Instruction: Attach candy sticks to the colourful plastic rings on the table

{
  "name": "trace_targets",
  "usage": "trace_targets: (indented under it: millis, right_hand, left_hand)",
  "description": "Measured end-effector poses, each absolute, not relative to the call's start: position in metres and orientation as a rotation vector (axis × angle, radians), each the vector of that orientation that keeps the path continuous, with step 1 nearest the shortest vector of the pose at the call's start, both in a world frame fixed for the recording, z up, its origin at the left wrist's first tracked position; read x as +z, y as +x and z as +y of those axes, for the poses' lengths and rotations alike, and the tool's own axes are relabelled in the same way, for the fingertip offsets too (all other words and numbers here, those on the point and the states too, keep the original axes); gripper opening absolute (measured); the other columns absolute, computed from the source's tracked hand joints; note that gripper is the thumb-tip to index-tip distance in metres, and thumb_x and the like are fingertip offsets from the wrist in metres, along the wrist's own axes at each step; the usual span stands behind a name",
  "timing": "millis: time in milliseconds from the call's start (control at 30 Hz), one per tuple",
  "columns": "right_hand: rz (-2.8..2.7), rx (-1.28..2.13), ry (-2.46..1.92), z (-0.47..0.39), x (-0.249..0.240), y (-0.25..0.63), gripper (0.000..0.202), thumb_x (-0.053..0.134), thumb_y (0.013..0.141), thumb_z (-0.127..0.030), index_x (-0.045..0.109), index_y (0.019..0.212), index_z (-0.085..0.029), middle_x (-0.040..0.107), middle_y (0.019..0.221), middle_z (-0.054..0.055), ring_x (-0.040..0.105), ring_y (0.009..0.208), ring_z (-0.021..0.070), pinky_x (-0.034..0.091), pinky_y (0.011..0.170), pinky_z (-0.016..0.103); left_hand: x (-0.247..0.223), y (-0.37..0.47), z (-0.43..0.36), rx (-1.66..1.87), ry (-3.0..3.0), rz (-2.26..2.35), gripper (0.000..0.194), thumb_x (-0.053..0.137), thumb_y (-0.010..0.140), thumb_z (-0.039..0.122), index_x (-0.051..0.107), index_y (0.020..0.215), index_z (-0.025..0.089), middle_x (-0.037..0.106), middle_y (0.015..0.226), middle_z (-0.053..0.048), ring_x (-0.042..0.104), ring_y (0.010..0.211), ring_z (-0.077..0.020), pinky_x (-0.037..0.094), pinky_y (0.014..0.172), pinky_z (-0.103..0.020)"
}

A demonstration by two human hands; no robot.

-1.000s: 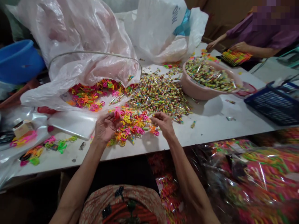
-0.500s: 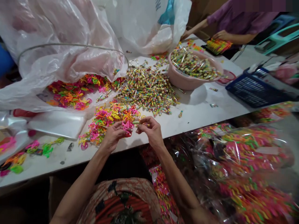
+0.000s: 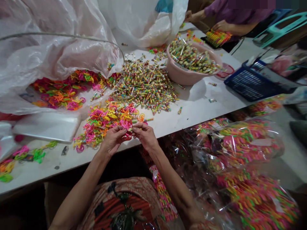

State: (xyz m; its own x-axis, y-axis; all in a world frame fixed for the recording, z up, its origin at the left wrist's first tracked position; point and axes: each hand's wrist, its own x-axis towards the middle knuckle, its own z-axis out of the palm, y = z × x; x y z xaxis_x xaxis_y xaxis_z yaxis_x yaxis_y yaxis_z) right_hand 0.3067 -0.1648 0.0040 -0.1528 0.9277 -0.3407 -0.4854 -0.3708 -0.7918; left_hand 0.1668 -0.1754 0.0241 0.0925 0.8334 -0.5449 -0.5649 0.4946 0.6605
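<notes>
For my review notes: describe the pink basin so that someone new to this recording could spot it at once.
Start at the white table and look to its far right part, just beyond the loose heap of candy sticks. There sits the pink basin, round and heaped with the same sticks. The blue basket to its right is rectangular and slatted; the basin is the only round pink container.

The small neon pieces (image 3: 105,119) heaped by the hands are looking like smooth, glossy plastic, and the pink piece (image 3: 127,135) pinched between the fingers (image 3: 124,130) is showing the same sheen. The tabletop (image 3: 203,105) is appearing white, smooth and fairly matt. The big bags (image 3: 55,60) are lying as thin, crinkled, translucent film, catching light. The pink basin (image 3: 182,75) is reading as matt plastic, the blue basket (image 3: 249,83) as moulded plastic. The little sticks (image 3: 146,86) are probably wrapped in shiny foil or film; blur is hiding detail.
</notes>
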Motion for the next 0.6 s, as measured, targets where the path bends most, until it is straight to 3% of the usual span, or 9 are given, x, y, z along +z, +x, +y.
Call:
trace_targets:
  millis: [367,600]
  right_hand:
    - [-0.866,1.495,-1.116,-0.174,0.005,0.311,0.017,0.081,0.059,-0.029,0.069,0.065,-0.018,0.062,0.049,-0.004,0.055,0.044,0.0087,0.045,0.047,0.021]
    - [-0.824,1.504,-1.096,-0.172,0.002,0.317,0.019,0.08,0.058,-0.033,0.069,0.063,-0.018,0.061,0.048,-0.004,0.051,0.041,0.008,0.043,0.046,0.022]
  left_hand:
    - [0.014,0.171,-0.182,1.049,0.41,1.118,0.04,0.091,0.037,0.027,0.06,0.058,0.012,0.065,0.054,0.001,0.061,0.049,-0.0115,0.055,0.052,-0.024]
    - [0.016,0.174,-0.178,0.959,0.413,1.06,0.035,0.089,0.042,0.025,0.063,0.063,0.012,0.068,0.059,-0.002,0.062,0.052,-0.0132,0.054,0.052,-0.025]
